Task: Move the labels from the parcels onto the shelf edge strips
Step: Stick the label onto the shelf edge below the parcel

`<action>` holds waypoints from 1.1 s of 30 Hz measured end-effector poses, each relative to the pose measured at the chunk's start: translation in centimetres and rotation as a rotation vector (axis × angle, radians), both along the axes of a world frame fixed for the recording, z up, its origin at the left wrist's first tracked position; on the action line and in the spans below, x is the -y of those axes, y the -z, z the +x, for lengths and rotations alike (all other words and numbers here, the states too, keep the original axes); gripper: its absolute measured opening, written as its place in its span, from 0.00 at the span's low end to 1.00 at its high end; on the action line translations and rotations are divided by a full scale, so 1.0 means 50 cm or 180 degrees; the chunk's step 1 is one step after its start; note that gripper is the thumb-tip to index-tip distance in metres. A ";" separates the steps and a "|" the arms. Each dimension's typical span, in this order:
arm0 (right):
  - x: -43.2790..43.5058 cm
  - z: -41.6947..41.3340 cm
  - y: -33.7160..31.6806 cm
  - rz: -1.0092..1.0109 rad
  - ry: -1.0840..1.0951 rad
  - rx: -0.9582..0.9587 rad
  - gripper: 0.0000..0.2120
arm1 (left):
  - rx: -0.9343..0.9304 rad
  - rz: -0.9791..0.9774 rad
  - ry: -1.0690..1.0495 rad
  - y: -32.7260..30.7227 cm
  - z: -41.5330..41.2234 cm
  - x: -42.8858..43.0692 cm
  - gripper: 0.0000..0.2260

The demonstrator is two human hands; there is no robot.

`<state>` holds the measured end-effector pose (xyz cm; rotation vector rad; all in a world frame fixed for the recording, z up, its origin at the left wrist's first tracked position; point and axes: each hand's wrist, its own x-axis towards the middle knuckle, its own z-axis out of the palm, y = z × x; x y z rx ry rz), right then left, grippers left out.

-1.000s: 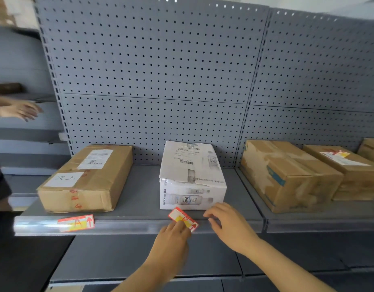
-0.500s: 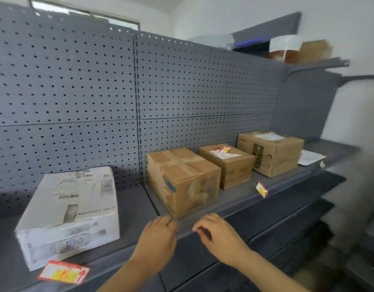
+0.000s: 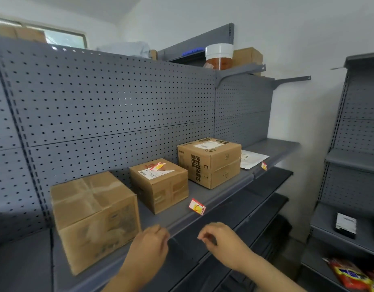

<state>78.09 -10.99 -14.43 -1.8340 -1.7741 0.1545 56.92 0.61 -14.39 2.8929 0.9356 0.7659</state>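
Three cardboard parcels sit on the grey shelf (image 3: 222, 187); the middle parcel (image 3: 161, 184) carries a red-and-white label (image 3: 158, 166) on top, and another label (image 3: 197, 206) is on the shelf edge strip (image 3: 213, 209). The left hand (image 3: 149, 247) and right hand (image 3: 223, 242) hover before the strip, loosely curled, grasping nothing.

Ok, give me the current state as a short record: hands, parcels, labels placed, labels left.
left hand: empty, loosely curled, near the shelf edge strip
right hand: empty as far as visible, fingers pinched together
parcels on shelf: near box, middle box, far box, flat white parcel
labels on strip: red and yellow label in front of the middle box; small label by the flat white parcel
label left: red and yellow tag on top of the middle box
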 end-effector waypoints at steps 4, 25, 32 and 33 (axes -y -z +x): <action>-0.023 0.070 0.020 -0.0092 0.0014 -0.0112 0.07 | -0.0128 -0.0093 0.0008 0.005 0.063 -0.031 0.07; -0.331 0.263 0.043 -0.0222 -0.0524 0.0168 0.11 | -0.0492 -0.0286 -0.0430 0.001 0.274 -0.218 0.08; -0.369 0.269 0.051 -0.0358 -0.1037 0.0453 0.03 | -0.0268 -0.0184 -0.0774 0.014 0.216 -0.178 0.06; -0.369 0.268 0.052 -0.0355 -0.1083 0.0473 0.05 | -0.0218 -0.0153 -0.0797 0.018 0.204 -0.171 0.06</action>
